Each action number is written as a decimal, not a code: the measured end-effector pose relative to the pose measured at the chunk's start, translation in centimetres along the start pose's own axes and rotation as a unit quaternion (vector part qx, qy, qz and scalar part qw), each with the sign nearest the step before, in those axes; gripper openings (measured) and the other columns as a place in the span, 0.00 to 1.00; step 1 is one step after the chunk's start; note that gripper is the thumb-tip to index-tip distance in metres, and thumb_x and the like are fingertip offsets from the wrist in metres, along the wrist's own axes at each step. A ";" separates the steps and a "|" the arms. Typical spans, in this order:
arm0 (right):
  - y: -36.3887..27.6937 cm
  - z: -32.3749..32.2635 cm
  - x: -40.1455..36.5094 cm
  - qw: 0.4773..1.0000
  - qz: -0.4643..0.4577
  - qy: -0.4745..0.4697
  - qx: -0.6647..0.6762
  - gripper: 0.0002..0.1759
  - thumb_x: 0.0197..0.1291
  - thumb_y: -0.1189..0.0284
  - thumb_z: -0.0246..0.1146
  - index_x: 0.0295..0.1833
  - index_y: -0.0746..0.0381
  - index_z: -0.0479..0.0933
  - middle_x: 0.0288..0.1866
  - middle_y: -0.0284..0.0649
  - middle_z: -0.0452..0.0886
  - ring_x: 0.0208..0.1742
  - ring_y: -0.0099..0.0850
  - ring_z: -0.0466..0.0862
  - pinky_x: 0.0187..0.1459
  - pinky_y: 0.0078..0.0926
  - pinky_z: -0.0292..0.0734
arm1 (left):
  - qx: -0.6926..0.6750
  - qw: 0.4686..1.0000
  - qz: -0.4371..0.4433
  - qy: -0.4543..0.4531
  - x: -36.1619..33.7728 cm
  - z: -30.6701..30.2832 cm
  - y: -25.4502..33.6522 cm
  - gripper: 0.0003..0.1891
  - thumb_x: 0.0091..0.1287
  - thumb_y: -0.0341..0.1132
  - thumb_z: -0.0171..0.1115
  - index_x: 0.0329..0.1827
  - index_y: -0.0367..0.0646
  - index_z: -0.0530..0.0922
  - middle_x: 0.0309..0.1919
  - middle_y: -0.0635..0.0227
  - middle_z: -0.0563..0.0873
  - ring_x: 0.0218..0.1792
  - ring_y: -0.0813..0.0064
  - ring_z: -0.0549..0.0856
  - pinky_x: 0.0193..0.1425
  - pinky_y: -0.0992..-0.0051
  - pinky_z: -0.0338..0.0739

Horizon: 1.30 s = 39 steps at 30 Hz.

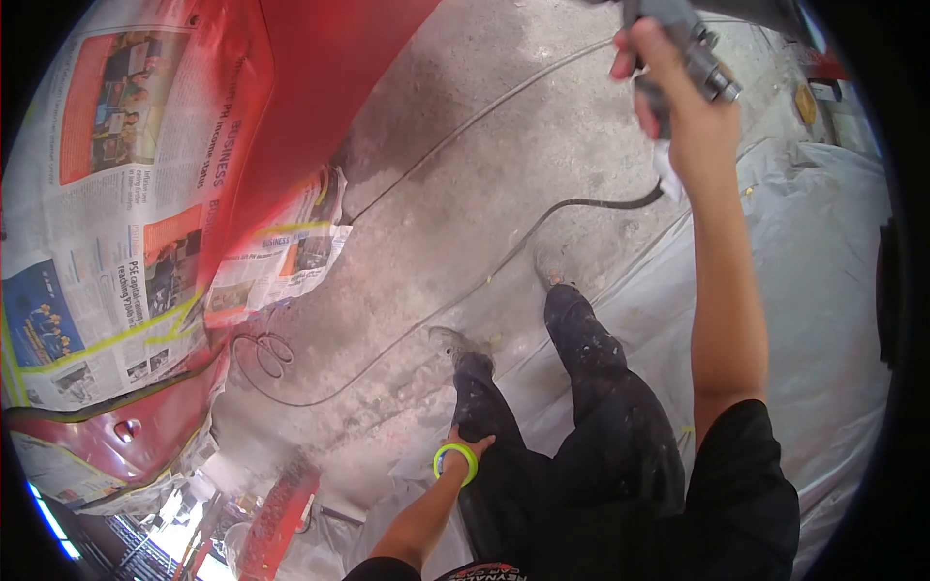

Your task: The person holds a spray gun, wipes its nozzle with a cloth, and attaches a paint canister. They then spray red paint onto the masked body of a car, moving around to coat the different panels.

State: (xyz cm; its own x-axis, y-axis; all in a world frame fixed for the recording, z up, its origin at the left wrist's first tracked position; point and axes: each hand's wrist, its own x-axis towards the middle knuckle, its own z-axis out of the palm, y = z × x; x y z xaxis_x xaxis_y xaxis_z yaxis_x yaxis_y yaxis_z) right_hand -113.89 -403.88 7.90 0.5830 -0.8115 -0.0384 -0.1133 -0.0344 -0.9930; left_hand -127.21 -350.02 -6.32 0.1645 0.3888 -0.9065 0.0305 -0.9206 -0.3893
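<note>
1. Closest, our left hand [472, 447] rests loose on the left thigh, holding nothing, with a green band [455, 463] at its wrist.
2. Farther out, our right hand [678, 111] is raised and wrapped tight round the spray gun [696, 53], a white rag [666, 167] tucked beneath.
3. We see the gun as grey metal, slanting from upper left to lower right with its knobs at the right. Its hose [581, 205] trails over the floor [465, 174].
4. Farthest, the red panel [320, 68], masked with newspaper [116, 194], lies left of the gun, well apart.
</note>
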 end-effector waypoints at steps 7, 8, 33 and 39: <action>2.7 0.6 -2.2 0.999 0.033 0.024 0.031 0.19 0.63 0.58 0.71 0.46 0.63 0.85 0.33 0.34 0.85 0.30 0.18 0.78 0.33 0.18 0.70 | -0.001 1.000 0.009 -0.002 0.4 0.1 -0.1 0.59 0.45 0.66 0.77 0.80 0.58 0.58 0.74 0.47 0.64 0.73 0.44 0.68 0.74 0.51 0.68; 2.9 0.8 -3.3 0.998 0.044 -0.013 0.038 0.19 0.61 0.57 0.73 0.45 0.62 0.85 0.32 0.32 0.85 0.34 0.19 0.80 0.36 0.18 0.73 | 0.002 1.000 0.006 -0.003 0.3 -0.1 0.0 0.59 0.45 0.66 0.77 0.81 0.58 0.57 0.74 0.47 0.64 0.73 0.44 0.68 0.74 0.51 0.67; 11.2 4.0 -2.2 0.994 0.038 -0.097 -0.026 0.20 0.63 0.55 0.71 0.40 0.64 0.84 0.27 0.32 0.82 0.14 0.15 0.67 0.17 0.18 0.59 | 0.007 1.000 -0.004 -0.022 0.1 0.4 0.5 0.59 0.46 0.66 0.76 0.81 0.57 0.56 0.75 0.44 0.62 0.74 0.44 0.66 0.76 0.54 0.65; 17.6 5.5 5.1 0.994 0.052 0.095 0.016 0.22 0.65 0.53 0.69 0.29 0.60 0.78 0.19 0.32 0.76 0.11 0.19 0.67 0.13 0.21 0.60 | 0.007 1.000 -0.005 -0.020 -0.2 0.6 0.8 0.60 0.46 0.65 0.77 0.81 0.57 0.55 0.74 0.43 0.62 0.74 0.43 0.67 0.75 0.53 0.67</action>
State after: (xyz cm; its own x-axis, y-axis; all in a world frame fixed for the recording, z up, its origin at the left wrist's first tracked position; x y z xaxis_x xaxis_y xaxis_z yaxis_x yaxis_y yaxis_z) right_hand -108.46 -405.44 -10.36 0.4068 -0.9053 -0.1223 -0.1370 0.0719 -0.9880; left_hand -127.82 -350.87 -6.53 0.1254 0.3986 -0.9085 0.0178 -0.9165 -0.3996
